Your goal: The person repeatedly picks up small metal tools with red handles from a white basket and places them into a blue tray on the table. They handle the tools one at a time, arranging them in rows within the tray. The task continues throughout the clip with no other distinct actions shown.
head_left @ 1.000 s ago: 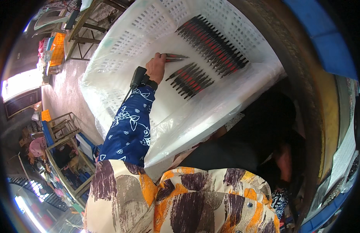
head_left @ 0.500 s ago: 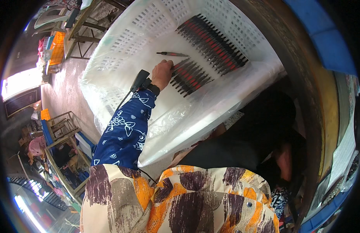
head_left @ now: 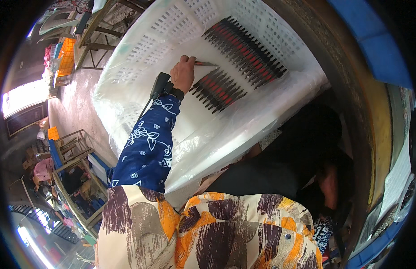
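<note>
My left hand [head_left: 183, 73] reaches into a white plastic crate [head_left: 172, 20]. Its fingers are closed at the near end of a single slim, pointed black-and-red piece [head_left: 205, 64]; the exact kind does not show. Just to the right and below the hand lies a short row of similar pieces [head_left: 220, 92], side by side. A longer row [head_left: 246, 51] lies farther back along the crate's far right wall. Low at the right, my right hand [head_left: 327, 186] rests in shadow by black cloth, its fingers hidden.
Clear plastic film [head_left: 208, 130] lines the crate and hangs over its near side. A dark curved rim [head_left: 365, 112] and blue surface [head_left: 374, 40] border the right. Metal frames [head_left: 78, 179], an orange crate [head_left: 66, 56] and a distant person [head_left: 43, 170] are at left.
My left hand has moved up and left, from the end of the short row to the single piece above it. That row has gained a piece at its left end.
</note>
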A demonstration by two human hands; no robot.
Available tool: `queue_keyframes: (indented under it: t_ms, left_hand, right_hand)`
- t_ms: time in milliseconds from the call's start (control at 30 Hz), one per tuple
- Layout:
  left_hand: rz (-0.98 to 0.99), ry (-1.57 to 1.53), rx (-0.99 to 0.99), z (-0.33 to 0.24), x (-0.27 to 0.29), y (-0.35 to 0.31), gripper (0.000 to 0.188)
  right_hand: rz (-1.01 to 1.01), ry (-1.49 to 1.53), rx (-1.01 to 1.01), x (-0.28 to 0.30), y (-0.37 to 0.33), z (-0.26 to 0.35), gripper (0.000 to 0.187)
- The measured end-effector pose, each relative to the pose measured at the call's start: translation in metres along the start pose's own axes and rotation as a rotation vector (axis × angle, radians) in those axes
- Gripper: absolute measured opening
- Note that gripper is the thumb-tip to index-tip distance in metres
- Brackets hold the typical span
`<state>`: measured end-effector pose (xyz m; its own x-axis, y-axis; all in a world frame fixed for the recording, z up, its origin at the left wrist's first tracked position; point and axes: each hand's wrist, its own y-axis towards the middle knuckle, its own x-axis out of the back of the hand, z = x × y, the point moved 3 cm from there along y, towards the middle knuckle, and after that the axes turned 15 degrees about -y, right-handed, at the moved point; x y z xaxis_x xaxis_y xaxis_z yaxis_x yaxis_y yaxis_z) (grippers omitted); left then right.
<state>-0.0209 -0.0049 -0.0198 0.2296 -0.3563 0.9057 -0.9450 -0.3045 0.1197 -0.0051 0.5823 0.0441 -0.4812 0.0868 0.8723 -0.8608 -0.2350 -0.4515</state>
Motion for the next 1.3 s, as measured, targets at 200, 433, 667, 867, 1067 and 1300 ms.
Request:
queue_keyframes:
  t_ms: [200, 433, 667, 867, 1067, 1300]
  left_hand:
    - [0.094, 0.129, -0.02, 0.007, -0.01, 0.011, 0.012]
    - [0.144, 0.18, -0.075, 0.005, -0.005, 0.005, 0.008]
    - [0.206, 0.096, 0.021, -0.007, -0.006, -0.026, 0.008]
    - [0.195, -0.023, 0.083, -0.004, -0.009, -0.032, 0.012]
    - [0.16, -0.023, 0.056, -0.013, -0.006, -0.032, 0.028]
    - [0.167, 0.033, 0.009, -0.019, -0.019, -0.04, 0.039]
  right_hand:
    - [0.142, 0.006, -0.06, 0.007, 0.002, 0.01, 0.027]
    - [0.175, -0.015, -0.019, 0.015, 0.005, 0.02, 0.024]
    - [0.046, -0.083, 0.039, 0.003, 0.003, 0.007, 0.027]
    - [0.193, -0.088, -0.077, 0.01, 0.002, 0.011, 0.034]
    - [0.205, -0.084, -0.077, 0.016, 0.004, 0.02, 0.032]
    - [0.016, -0.02, -0.021, 0.0, 0.003, 0.004, 0.018]
